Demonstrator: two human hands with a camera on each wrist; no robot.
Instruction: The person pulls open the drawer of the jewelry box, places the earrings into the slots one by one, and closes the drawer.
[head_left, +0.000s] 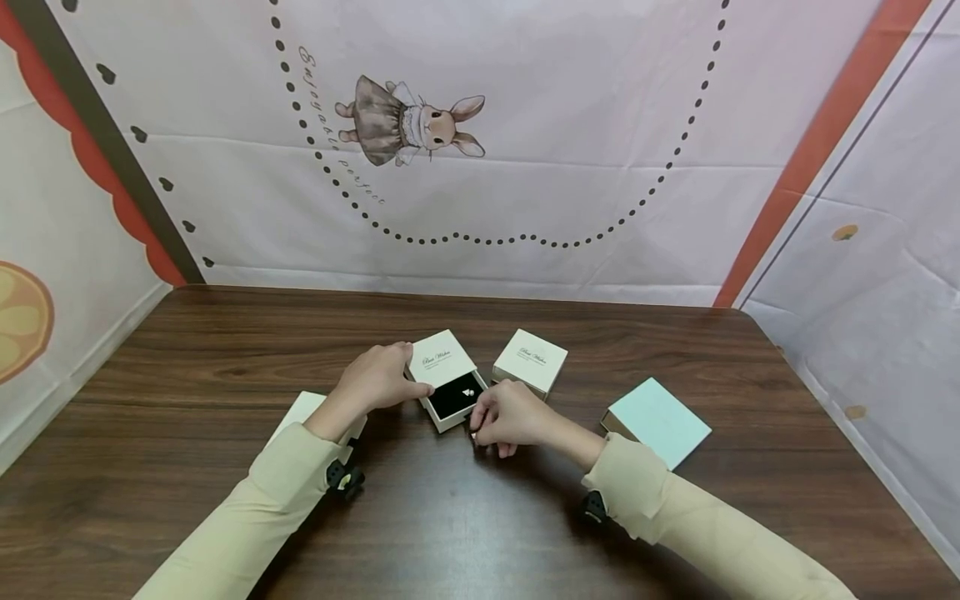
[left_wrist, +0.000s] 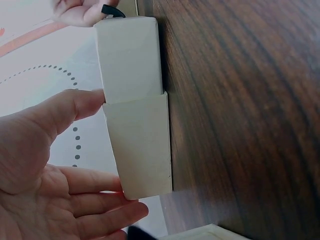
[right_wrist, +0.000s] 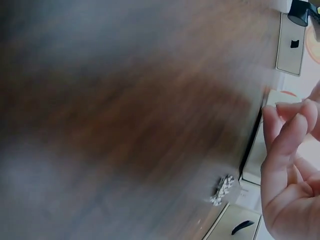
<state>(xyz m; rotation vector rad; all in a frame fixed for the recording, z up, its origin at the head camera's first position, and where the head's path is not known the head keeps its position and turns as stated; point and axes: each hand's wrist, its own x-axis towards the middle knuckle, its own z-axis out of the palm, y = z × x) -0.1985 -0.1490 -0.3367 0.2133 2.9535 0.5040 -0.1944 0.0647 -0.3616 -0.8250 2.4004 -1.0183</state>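
Observation:
A white "Best Wishes" gift box [head_left: 442, 354] has its drawer [left_wrist: 131, 60] partly slid out of the sleeve [left_wrist: 140, 145]. Black padding [head_left: 452, 398] lines the drawer and carries a small shiny piece of jewelry [head_left: 468, 392]. My left hand [head_left: 378, 377] holds the box from the left, thumb and fingers on opposite parts of it. At the drawer's front, my right hand [head_left: 510, 417] has bent fingers and seems to pinch the black ribbon pull [left_wrist: 113, 10]; the fingertips partly hide it. A sparkling silver jewelry piece [right_wrist: 222, 190] lies on the table near this hand.
Another white box [head_left: 530, 358] stands behind my right hand. A pale mint box [head_left: 660, 421] lies by the right forearm. Under the left forearm sits a white box [head_left: 300, 410], partly covered. The brown wooden table [head_left: 450, 533] meets a printed cloth [head_left: 562, 183] at the back.

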